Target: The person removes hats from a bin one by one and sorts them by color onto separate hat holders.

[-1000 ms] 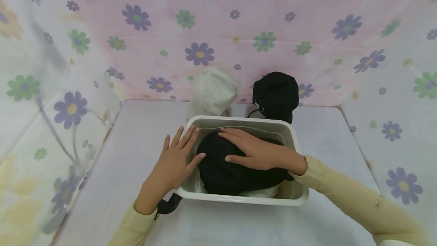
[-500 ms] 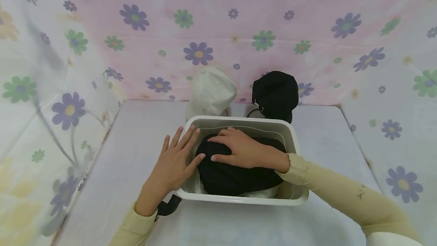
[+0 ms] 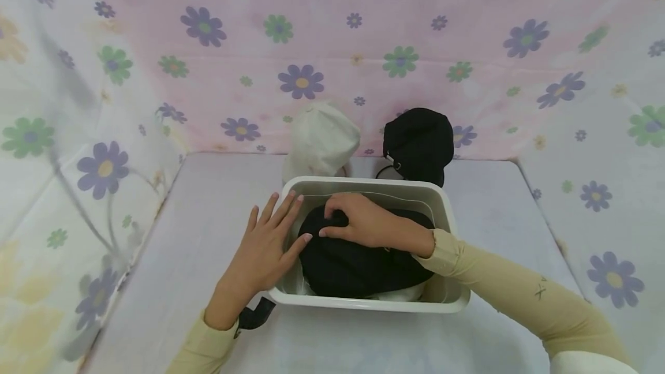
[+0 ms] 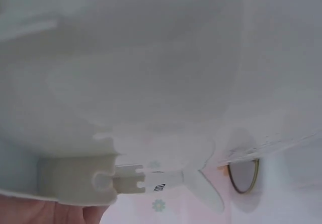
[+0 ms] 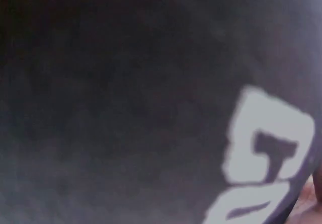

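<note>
The black cap (image 3: 353, 270) lies in the white bin (image 3: 363, 303), directly beneath the right hand (image 3: 371, 223) and just inward of the left hand (image 3: 264, 250), its long axis seemingly running side to side. The right hand, nearer, arches over its top, thumb and forefinger bent; whether they pinch cloth I cannot tell. The left hand fans straight fingers over the rim, gripping nothing.

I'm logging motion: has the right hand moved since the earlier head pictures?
Yes: judged against the bin, the right hand has shifted toward the bin's left end.
</note>
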Available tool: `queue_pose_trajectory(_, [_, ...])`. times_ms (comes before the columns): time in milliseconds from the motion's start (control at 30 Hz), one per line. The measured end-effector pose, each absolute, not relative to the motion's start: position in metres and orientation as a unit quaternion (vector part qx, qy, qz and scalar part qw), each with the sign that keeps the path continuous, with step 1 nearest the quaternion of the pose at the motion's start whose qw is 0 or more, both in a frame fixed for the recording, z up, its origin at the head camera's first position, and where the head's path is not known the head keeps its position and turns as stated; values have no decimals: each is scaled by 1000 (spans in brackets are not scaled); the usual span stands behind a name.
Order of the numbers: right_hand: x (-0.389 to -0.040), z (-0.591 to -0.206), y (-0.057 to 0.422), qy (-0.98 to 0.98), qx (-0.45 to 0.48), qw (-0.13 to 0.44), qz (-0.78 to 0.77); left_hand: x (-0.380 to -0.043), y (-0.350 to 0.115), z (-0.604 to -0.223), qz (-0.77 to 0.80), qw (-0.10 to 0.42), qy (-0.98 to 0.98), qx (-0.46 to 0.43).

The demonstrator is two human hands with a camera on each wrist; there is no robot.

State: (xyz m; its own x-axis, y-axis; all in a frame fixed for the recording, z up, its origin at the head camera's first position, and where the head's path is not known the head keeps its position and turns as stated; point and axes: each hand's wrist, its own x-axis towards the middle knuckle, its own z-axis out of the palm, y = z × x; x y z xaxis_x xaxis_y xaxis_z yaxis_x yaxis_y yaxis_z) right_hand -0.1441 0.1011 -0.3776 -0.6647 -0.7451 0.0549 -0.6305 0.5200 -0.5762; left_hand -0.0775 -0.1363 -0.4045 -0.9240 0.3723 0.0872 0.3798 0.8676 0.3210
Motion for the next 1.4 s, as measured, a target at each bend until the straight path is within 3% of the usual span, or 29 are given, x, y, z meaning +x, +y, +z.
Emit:
queue_pose_trajectory(600, [-153,-372,111,839,-413,165,-313,-77,-136,-405,-165,15,-967,-192])
queue_pose_trajectory(900, [-148,-361,126,817,-423,149,-362,-76,-135,-403,-162,13,-968,-190])
queue_pose_trajectory(1400, [-141,-334,159,823,-360,108,-426,-77,-136,-406,-184,11,-965,-185])
